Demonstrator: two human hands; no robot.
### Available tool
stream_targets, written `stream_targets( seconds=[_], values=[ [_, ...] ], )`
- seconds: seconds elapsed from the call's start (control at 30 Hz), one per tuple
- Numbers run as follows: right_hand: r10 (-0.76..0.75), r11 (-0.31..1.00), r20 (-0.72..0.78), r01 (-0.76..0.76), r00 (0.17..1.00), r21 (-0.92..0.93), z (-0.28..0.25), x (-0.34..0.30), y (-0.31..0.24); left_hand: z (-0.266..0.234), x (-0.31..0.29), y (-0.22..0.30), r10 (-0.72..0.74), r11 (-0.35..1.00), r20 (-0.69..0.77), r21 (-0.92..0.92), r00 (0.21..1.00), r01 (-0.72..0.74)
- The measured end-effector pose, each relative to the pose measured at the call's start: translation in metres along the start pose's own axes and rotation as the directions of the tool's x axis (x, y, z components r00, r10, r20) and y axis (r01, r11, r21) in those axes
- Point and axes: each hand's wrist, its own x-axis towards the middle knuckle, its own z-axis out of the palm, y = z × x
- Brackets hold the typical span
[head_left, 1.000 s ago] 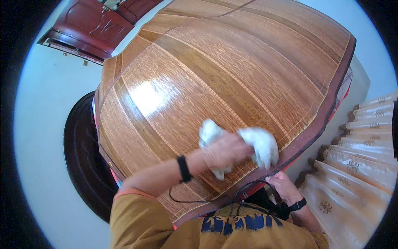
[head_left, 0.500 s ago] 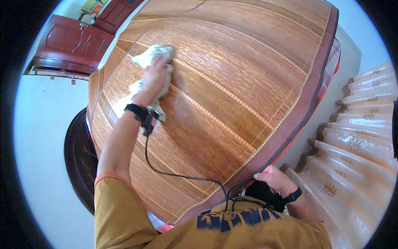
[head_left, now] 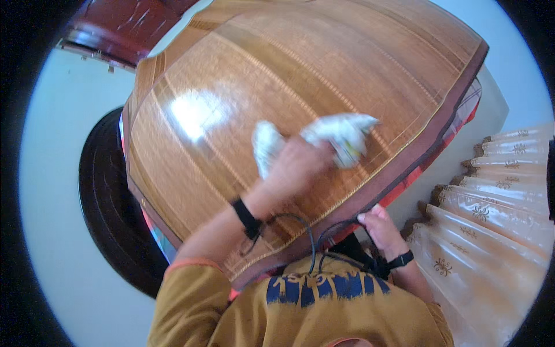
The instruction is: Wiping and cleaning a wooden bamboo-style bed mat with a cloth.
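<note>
A woven brown bed mat [head_left: 231,75] with lighter stripes and a maroon border covers the bed. My left hand [head_left: 298,168], smeared by motion, presses a pale cloth [head_left: 344,130] against the mat's near right part. The cloth bunches out on both sides of the fingers. At the near right edge, my right hand [head_left: 383,234] pinches the mat's dark border between thumb and fingers. Black cables [head_left: 313,248] run from the wrist straps across my front and over the mat's near edge.
A dark curved headboard [head_left: 95,202] stands at the left beside a pale wall. A patterned, shiny curtain [head_left: 468,231] hangs at the right. Red and plaid bedding [head_left: 404,185] shows below the mat's border. A dark red door [head_left: 127,26] is at the far left.
My left hand has swept the cloth from the far left of the mat to its near right part. My right hand stays at the border. The view has shifted slightly.
</note>
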Motion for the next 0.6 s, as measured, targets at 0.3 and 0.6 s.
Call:
stream_targets(
  seconds=[0.3,0.6],
  values=[
    [0.097,0.992,-0.002,-0.097,0.995,-0.078,0.037,-0.003,0.003,0.0,-0.079,-0.163,-0.615,0.729,-0.301,0.137,0.729,0.671],
    [0.086,0.985,-0.031,-0.089,0.996,-0.145,0.05,-0.002,0.009,0.045,-0.134,0.092,0.199,0.883,-0.186,-0.392,0.962,-0.259]
  ],
)
